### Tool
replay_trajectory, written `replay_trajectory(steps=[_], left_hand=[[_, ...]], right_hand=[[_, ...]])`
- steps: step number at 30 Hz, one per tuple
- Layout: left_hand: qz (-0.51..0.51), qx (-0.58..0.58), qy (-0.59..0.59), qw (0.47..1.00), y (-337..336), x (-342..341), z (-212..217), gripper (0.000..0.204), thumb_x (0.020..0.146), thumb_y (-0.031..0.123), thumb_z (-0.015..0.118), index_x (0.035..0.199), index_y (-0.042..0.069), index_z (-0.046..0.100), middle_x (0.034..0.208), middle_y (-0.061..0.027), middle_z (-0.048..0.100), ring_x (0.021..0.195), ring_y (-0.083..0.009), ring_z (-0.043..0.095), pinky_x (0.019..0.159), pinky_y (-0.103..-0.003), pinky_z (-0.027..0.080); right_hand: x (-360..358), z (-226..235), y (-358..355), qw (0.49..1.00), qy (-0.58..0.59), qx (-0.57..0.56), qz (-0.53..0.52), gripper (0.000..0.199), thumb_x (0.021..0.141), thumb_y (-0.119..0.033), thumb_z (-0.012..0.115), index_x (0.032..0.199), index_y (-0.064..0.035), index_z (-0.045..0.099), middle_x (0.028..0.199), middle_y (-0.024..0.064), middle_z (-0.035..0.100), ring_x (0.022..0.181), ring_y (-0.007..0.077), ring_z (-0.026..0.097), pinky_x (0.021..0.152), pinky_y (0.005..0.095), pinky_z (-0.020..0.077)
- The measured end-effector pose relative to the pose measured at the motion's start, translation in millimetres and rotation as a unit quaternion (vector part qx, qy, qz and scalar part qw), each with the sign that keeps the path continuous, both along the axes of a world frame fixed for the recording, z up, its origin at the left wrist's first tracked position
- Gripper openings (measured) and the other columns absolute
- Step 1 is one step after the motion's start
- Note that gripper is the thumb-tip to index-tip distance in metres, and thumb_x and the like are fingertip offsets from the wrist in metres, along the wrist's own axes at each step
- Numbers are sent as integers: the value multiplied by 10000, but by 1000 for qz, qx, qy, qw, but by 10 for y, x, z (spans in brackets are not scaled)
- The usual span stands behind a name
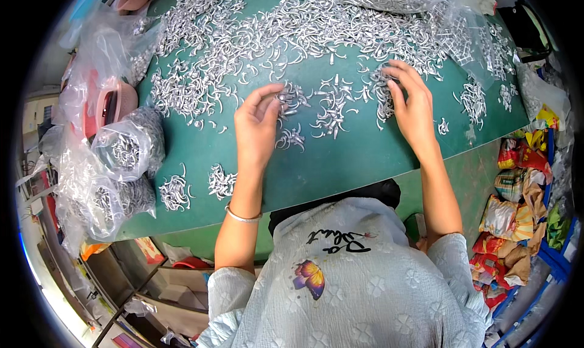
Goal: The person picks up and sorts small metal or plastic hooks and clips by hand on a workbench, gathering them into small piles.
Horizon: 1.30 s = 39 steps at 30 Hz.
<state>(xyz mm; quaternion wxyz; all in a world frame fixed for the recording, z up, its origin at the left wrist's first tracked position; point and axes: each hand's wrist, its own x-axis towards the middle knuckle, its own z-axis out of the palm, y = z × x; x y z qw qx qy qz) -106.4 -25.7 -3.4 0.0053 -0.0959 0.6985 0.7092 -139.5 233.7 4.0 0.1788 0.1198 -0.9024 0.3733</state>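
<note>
On the green table [201, 147] lie many small silver curved metal pieces [331, 108], each with a thick end and a thin hooked tail. My left hand [257, 120] is at the left side of a loose cluster, fingers curled, with a few pieces at the fingertips. To the right, my right hand [415, 102] bends its thumb and fingers around pieces at the edge of another small cluster. How many pieces each hand holds is hidden. Between the hands lies a separate small pile. A bangle circles my left wrist.
A broad heap of the same pieces [267, 29] covers the far side. Small piles [175, 193] lie near the front left. Filled clear plastic bags [131, 144] and a pink container [115, 102] stand at left. Another plastic bag [462, 38] lies back right. Colourful packages [514, 214] sit beyond the right edge.
</note>
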Motion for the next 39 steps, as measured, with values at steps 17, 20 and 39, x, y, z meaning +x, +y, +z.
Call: replay_trajectory(steps=[17,20,39], left_hand=[[-66,-373,171,910,360,691,208,306,785,-74,617,1071,34,628,1042,-141,614,970,-300,601,845,-352,473],[-128,-363,179,906,569,776,146,304,762,10,677,1061,16,621,1021,-121,581,906,-284,552,779,-359,441],[-168,-346,167,908,658,864,-31,214,770,-29,648,973,-16,580,984,-146,538,857,-311,556,741,-376,465]], right_hand=[[692,138,-227,972,-82,95,201,122,740,-45,679,847,-54,621,914,57,572,859,247,515,756,361,376],[676,121,-248,979,-90,26,181,152,738,-54,686,879,-47,631,922,62,568,877,251,513,772,366,384],[513,14,-452,973,-30,134,187,125,732,-77,679,842,-63,624,939,30,548,852,232,475,738,360,361]])
